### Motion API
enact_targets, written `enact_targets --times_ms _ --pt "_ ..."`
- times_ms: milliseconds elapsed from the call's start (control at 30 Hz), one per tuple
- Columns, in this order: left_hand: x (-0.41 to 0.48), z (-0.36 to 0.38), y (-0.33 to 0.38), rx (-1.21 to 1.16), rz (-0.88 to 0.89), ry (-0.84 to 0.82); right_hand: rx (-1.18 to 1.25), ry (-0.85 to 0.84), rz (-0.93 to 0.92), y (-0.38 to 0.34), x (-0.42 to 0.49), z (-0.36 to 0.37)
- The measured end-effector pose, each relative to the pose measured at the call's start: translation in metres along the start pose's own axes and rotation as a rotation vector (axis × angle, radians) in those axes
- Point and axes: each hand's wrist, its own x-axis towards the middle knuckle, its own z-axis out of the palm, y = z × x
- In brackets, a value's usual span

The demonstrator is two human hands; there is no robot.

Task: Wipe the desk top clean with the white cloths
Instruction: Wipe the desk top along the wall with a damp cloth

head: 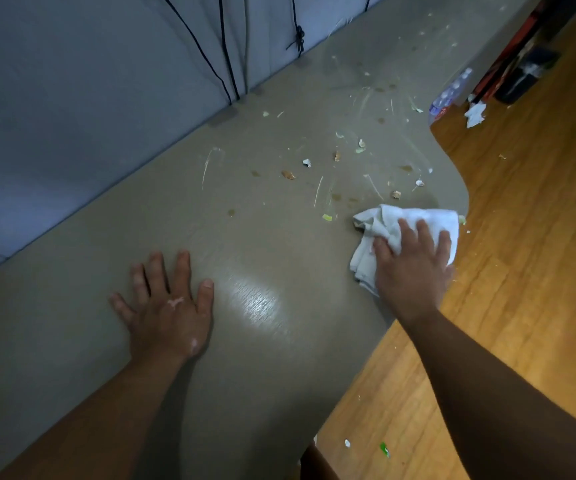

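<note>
- Pressed flat on top of the white cloth (414, 220): right hand (414, 268), fingers spread wide and mostly straight, not curled round it.
- White cloth bunched up at the right edge of the desk top (245, 244), just where that edge curves, with one corner hanging a little past it.
- Laid flat on the bare desk top, near the front and well apart from the cloth: left hand (169, 306), fingers wide open, holding nothing.
- Bright shiny patch (255, 299) on the desk top between the two hands.
- Past the cloth, toward the back edge: lots of little food scraps (288, 174), white, brown and green.
- Among the scraps, thin white smears (207, 164) and small brown wet spots (231, 212).
- One green bit (327, 217) just beside the left end of the cloth.
- Along the back edge, a grey wall panel (72, 98) with black cables (224, 46) hanging down it.
- Off the right edge, wooden floor (522, 271) with a few crumbs on it.
- Far off on the floor, a crumpled white tissue (474, 114) and some water bottles (449, 95), blurry.
</note>
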Motion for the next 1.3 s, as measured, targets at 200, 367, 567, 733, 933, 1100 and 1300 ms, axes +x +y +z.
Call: enact_targets --times_ms 200,367,567,733,933,1100,1300 --pt "0.003 -0.006 -0.006 -0.052 0.051 0.056 -0.019 0.024 -0.454 -0.045 -0.149 0.021" --pt "0.022 -0.010 -0.024 -0.048 0.096 0.127 -0.079 -0.157 -0.786 -0.067 -0.157 0.027" --pt "0.052 -0.015 -0.018 -0.075 -0.020 0.107 -0.044 -0.229 -0.831 -0.074 -0.071 0.025" --pt "0.058 -0.015 -0.014 -0.063 -0.032 0.128 -0.039 -0.074 -0.659 -0.079 0.012 0.029" --pt "0.056 -0.017 -0.013 -0.031 -0.022 0.140 -0.064 0.002 -0.374 -0.048 0.094 0.016" --pt "0.055 -0.016 -0.012 -0.027 -0.021 0.144 -0.034 0.003 -0.136 -0.048 0.087 0.010" --pt "0.058 -0.014 -0.013 -0.003 -0.037 0.126 -0.035 0.127 -0.260 -0.058 -0.002 0.023"
